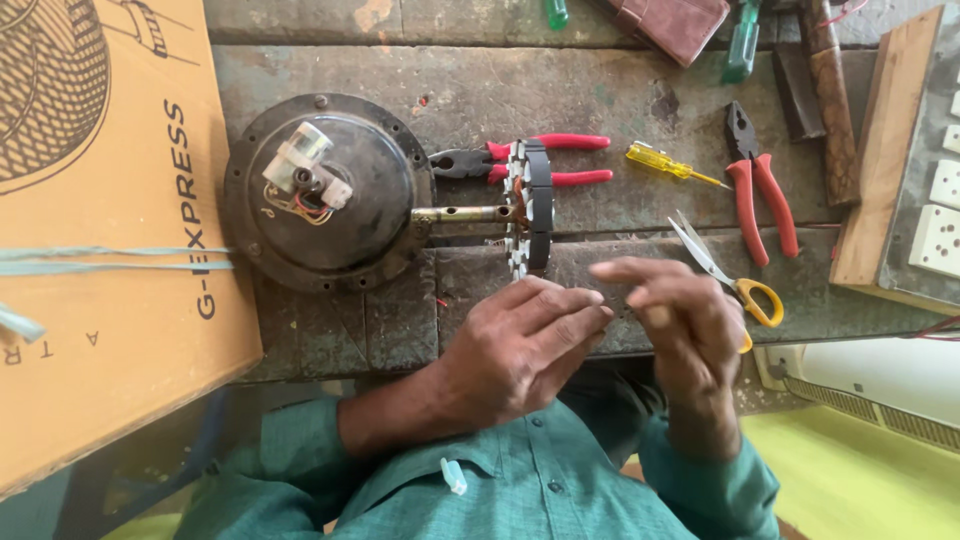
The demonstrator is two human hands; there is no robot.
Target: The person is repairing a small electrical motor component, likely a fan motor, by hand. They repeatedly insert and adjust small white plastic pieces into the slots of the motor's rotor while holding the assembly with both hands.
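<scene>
My left hand [525,345] and my right hand [680,320] hover close together over the near edge of a worn workbench [400,320]. The fingers of both are loosely extended and nearly touching; whether they pinch something small cannot be told. Just beyond them a fan stator core [530,208] stands on edge on a metal shaft [465,213]. The shaft leads left to a round black motor housing [320,190] with wires and a white part on top.
Red-handled pliers [550,160] lie behind the stator. A yellow screwdriver [670,163], red pliers [760,190] and yellow-handled scissors [735,280] lie to the right. A cardboard box [100,230] fills the left. A wooden board with white sockets [925,180] sits at right.
</scene>
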